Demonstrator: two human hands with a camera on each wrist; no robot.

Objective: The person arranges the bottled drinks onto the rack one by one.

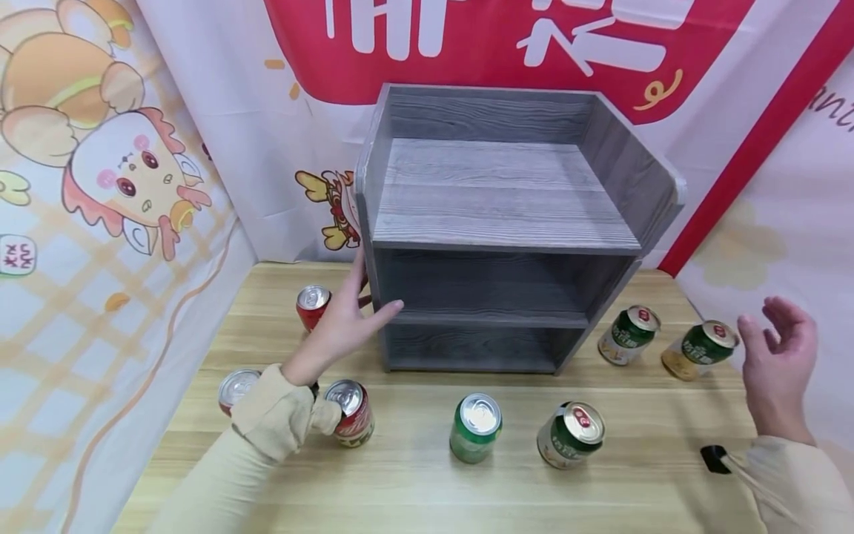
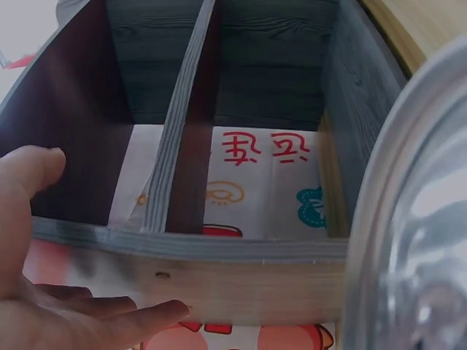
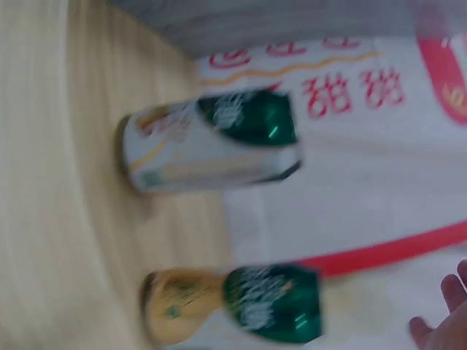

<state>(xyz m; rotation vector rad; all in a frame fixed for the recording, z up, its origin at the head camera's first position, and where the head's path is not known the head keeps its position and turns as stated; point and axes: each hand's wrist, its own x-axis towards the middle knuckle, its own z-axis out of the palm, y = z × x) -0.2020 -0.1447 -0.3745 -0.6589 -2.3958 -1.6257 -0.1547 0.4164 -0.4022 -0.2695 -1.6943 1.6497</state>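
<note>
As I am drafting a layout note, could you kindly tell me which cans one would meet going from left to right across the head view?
Leftmost red can, rear red can, front red can, bright green can, front green-and-white can, rear green-and-white can, gold-and-green can.

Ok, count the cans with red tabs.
3: one can in front of the grey shelf, toward its right; another can just right of it; the third farther right, near the right hand. Others may be hidden.
</note>
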